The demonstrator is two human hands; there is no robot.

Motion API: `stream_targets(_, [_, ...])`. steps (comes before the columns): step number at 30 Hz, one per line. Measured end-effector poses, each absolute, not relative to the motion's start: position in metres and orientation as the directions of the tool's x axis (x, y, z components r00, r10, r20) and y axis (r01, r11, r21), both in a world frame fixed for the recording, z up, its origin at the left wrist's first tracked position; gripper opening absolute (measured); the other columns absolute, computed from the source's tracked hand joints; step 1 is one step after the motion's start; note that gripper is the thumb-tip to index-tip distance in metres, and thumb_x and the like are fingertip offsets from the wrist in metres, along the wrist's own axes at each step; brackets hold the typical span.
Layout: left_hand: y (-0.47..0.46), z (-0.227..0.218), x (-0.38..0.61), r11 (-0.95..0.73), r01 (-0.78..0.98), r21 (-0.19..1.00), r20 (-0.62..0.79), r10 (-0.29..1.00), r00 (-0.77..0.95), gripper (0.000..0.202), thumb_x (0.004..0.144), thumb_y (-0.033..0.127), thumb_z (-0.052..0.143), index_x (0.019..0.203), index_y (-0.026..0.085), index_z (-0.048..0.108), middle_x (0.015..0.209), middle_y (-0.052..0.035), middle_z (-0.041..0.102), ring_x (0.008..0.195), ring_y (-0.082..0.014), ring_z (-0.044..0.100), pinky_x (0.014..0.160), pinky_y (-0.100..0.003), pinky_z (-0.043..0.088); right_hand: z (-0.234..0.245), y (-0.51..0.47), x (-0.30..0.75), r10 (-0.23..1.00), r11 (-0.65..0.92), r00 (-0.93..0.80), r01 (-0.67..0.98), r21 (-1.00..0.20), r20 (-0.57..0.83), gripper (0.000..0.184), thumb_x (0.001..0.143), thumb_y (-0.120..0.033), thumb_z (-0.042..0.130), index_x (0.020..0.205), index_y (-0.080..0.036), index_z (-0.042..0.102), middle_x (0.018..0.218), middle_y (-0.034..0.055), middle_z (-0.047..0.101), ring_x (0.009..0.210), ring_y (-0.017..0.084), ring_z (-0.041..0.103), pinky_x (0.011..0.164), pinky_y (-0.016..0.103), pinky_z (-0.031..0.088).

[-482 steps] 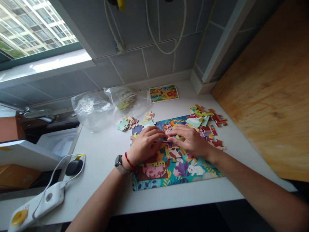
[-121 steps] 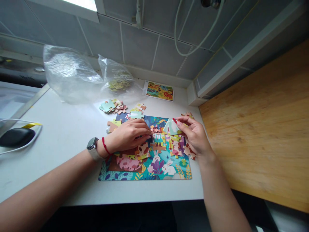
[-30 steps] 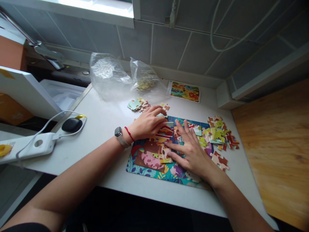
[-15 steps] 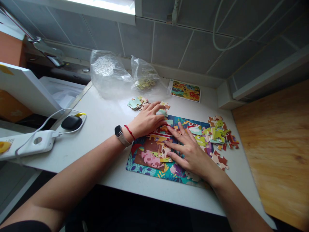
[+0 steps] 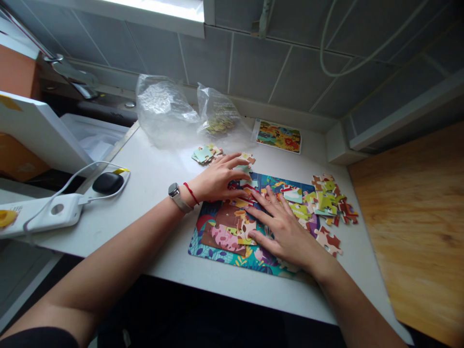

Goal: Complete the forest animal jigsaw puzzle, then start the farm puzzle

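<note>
My left hand, with a watch and a red string bracelet at the wrist, reaches over the upper left of a colourful jigsaw puzzle. Its fingers are curved and apart from the thumb, around a pale-green-edged puzzle piece; whether they touch it is unclear. Spread over the middle of the puzzle lies my right hand, its fingertips close to that piece and to a cow-patterned piece. Beneath the puzzle pieces is a blue sea-pattern board. The hands cover part of the picture.
Loose puzzle pieces lie along the board's right side, and a small pile sits behind my left hand. Clear plastic bags and a picture card stand farther back. A power strip is at left, a wooden board at right.
My left hand has shifted slightly left, and its thumb and fingers have spread apart. The pale-green-edged piece beneath it looks slightly turned. My right hand has barely moved.
</note>
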State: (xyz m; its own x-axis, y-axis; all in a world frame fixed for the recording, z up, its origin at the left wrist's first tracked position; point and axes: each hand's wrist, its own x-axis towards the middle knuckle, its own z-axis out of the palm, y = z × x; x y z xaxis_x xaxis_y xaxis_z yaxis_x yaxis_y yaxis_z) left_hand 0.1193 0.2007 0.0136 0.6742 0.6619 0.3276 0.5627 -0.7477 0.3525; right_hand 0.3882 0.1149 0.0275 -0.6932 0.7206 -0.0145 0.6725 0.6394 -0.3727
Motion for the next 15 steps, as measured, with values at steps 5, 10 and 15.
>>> stream_targets(5, [0.2014, 0.0118, 0.1189, -0.74, 0.562, 0.369, 0.32, 0.669, 0.671, 0.033, 0.098, 0.049, 0.073, 0.121, 0.026, 0.078, 0.148, -0.0114, 0.063, 0.147, -0.0391, 0.049, 0.121, -0.064, 0.04, 0.0281, 0.1149, 0.3885, 0.709, 0.654, -0.706, 0.658, -0.374, -0.003, 0.048, 0.102, -0.043, 0.065, 0.148, -0.027, 0.066, 0.176, 0.0105, 0.031, 0.165, 0.041, 0.018, 0.128, 0.073, 0.025])
stream_targets(10, [0.2002, 0.0095, 0.1221, -0.748, 0.541, 0.385, 0.339, 0.66, 0.671, 0.028, 0.101, 0.046, 0.07, 0.12, 0.027, 0.079, 0.147, -0.0111, 0.063, 0.147, -0.0353, 0.049, 0.121, -0.06, 0.042, 0.0266, 0.1164, 0.3906, 0.702, 0.668, -0.712, 0.64, -0.38, 0.035, 0.043, 0.102, -0.041, 0.066, 0.143, -0.028, 0.07, 0.174, 0.0124, 0.036, 0.163, 0.042, 0.025, 0.125, 0.074, 0.03])
stream_targets(15, [0.1971, 0.0085, 0.1279, -0.742, 0.55, 0.383, 0.345, 0.668, 0.66, 0.027, 0.103, 0.043, 0.067, 0.121, 0.028, 0.08, 0.146, -0.013, 0.063, 0.145, -0.0345, 0.05, 0.119, -0.061, 0.045, 0.0252, 0.1174, 0.3918, 0.704, 0.669, -0.706, 0.628, -0.399, 0.07, 0.04, 0.102, -0.039, 0.067, 0.141, -0.031, 0.072, 0.173, 0.0092, 0.038, 0.163, 0.04, 0.028, 0.126, 0.074, 0.03])
